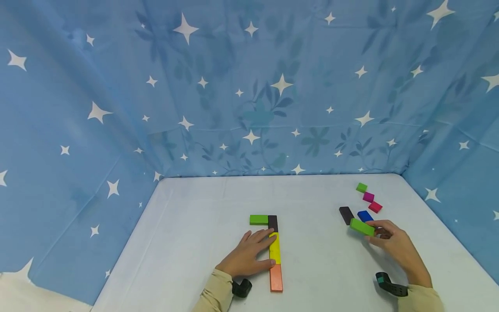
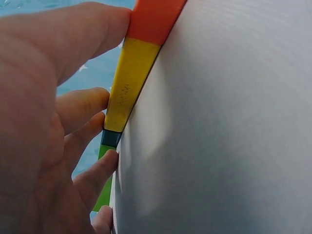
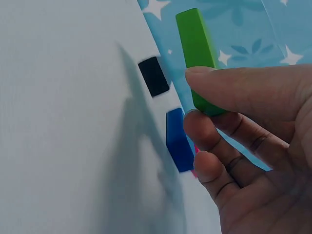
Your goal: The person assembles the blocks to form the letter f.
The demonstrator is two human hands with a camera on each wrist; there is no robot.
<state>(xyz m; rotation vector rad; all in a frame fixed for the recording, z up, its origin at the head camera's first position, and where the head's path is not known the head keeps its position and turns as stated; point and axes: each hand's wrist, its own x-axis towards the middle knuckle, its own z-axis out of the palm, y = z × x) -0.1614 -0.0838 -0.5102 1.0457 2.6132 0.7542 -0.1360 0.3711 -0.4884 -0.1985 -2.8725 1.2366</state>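
My right hand (image 1: 397, 242) pinches one end of a green block (image 1: 361, 226) between thumb and fingers, and its shadow falls on the table below. In the right wrist view the green block (image 3: 197, 48) points away from the palm. My left hand (image 1: 249, 255) rests beside a straight row of blocks, with thumb and fingertips at its edge. That row has an orange block (image 1: 276, 278) nearest me, then a yellow block (image 1: 274, 248) and a black block (image 1: 273, 223). Against the black one's left side lies another green block (image 1: 258, 220). Thumb meets orange near the yellow seam in the left wrist view.
Near the right hand lie a black block (image 1: 346, 215) and a blue block (image 1: 364, 216). Behind them sit a red block (image 1: 375, 207), a magenta block (image 1: 368, 197) and a small green block (image 1: 361, 187). Blue starry curtains (image 1: 249, 108) border the white table (image 1: 195, 203).
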